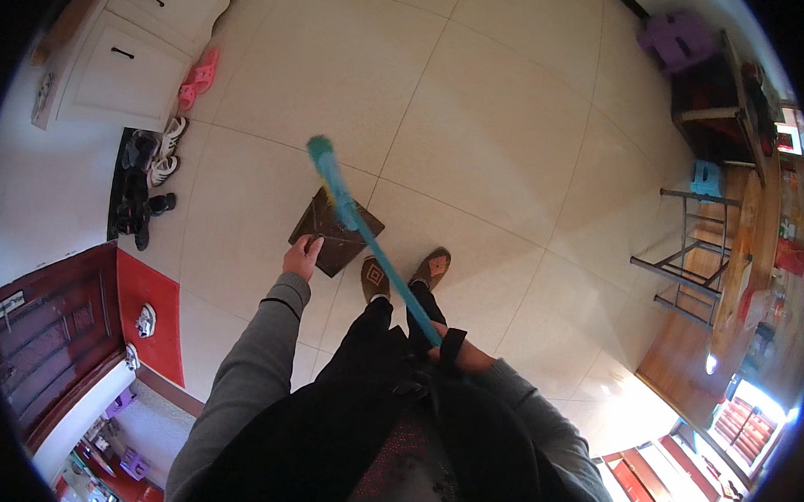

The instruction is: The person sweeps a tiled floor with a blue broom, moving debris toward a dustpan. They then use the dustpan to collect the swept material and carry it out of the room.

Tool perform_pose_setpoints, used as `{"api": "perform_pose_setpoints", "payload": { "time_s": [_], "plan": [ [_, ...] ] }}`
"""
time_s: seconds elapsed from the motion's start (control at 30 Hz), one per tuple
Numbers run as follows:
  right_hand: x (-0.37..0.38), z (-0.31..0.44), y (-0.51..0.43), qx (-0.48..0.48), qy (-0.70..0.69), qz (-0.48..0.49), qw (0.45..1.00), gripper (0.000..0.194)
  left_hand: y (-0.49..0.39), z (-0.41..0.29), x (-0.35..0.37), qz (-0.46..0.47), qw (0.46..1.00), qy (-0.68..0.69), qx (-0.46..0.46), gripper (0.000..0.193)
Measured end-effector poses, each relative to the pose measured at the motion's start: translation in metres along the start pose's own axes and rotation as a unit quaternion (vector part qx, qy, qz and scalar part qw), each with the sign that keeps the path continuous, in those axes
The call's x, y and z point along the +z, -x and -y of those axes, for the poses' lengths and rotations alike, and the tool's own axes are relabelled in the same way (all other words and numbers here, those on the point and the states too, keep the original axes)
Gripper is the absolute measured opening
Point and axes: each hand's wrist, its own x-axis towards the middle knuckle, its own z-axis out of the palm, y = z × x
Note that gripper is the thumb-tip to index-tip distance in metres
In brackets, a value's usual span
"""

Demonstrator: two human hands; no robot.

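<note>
My left hand grips the top of a dark brown dustpan, in front of my feet. Its lower parts are partly hidden by a teal broom, which crosses over the pan. My right hand is closed around the upper end of the broom's handle, close to my body. The broom slants away to the left, and its green-tipped bristle head reaches past the pan's far side. From above I cannot tell whether the bristles touch the floor.
Beige floor tiles surround my feet in patterned slippers. Shoes and pink clogs line the left side by a white cabinet. A red mat lies at a dark door. Right stand a metal-framed stool and wooden table.
</note>
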Motion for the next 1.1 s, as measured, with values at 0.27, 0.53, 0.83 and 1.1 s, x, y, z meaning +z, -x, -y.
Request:
{"api": "perform_pose_setpoints", "payload": {
  "time_s": [0.27, 0.53, 0.83, 1.1],
  "plan": [
    [-0.094, -0.012, 0.062, 0.412, -0.157, -0.167, 0.882, 0.071, 0.010, -0.042, -0.007, 0.081, 0.992, -0.068, 0.066, 0.046],
    [-0.020, -0.084, 0.074, 0.433, -0.209, -0.165, 0.861, 0.070, -0.005, -0.053, 0.002, 0.131, 0.977, -0.133, 0.106, 0.045],
    [0.031, -0.008, 0.021, 0.050, -0.103, -0.113, 0.987, 0.057, -0.013, -0.061, 0.010, 0.078, 0.972, -0.176, 0.133, 0.049],
    [-0.108, 0.062, -0.001, 0.317, -0.130, -0.176, 0.923, 0.070, -0.043, -0.123, -0.017, 0.049, 0.993, -0.048, 0.096, 0.053]
  ]
}}
